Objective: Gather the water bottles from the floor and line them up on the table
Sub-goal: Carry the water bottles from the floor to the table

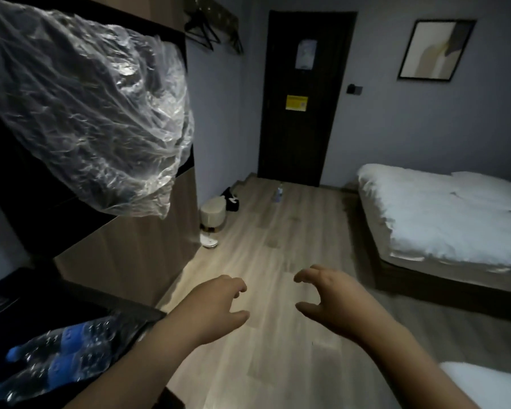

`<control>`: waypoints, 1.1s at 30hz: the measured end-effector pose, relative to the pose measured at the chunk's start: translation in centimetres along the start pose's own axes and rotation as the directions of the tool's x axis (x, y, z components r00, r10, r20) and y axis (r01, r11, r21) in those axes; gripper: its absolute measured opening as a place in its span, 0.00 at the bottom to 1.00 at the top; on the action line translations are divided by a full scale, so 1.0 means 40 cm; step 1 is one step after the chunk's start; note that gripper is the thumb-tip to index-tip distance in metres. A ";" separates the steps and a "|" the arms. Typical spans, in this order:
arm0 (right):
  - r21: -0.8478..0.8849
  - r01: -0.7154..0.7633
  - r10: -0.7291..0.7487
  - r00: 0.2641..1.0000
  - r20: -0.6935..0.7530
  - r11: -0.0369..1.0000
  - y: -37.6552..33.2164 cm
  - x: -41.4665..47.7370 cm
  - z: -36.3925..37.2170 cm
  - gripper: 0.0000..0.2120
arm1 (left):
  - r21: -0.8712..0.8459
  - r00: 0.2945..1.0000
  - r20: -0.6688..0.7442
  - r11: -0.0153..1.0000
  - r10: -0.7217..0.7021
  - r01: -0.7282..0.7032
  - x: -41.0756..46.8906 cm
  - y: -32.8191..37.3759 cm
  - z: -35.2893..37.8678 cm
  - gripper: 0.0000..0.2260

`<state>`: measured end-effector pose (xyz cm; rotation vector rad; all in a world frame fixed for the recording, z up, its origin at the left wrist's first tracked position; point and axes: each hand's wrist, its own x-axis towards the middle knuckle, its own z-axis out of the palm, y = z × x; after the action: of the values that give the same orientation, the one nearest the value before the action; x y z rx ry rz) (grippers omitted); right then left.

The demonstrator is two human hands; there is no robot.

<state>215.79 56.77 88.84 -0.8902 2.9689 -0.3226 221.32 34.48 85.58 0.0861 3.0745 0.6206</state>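
Observation:
Two clear water bottles with blue labels and blue caps (62, 358) lie on their sides on the dark table (18, 302) at the lower left. One more bottle (278, 192) stands on the wooden floor far ahead, near the dark door. My left hand (219, 305) and my right hand (328, 299) are stretched out in front of me over the floor, palms facing each other, fingers loosely curled. Both hands hold nothing.
A crumpled clear plastic sheet (86, 113) hangs at the upper left over a dark cabinet. A small round stool (213, 212) and a white slipper (209, 241) stand by the left wall. A bed with white bedding (443, 214) fills the right side.

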 end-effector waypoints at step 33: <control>-0.005 -0.160 0.158 0.977 -0.143 0.987 0.654 1.240 -0.173 0.23 | 0.086 0.980 -0.054 0.978 0.194 -0.189 1.508 -0.148 -0.178 0.20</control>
<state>159.56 52.28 91.99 -0.6508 3.1531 -0.3710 160.66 29.56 90.27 0.3749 3.1756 0.5135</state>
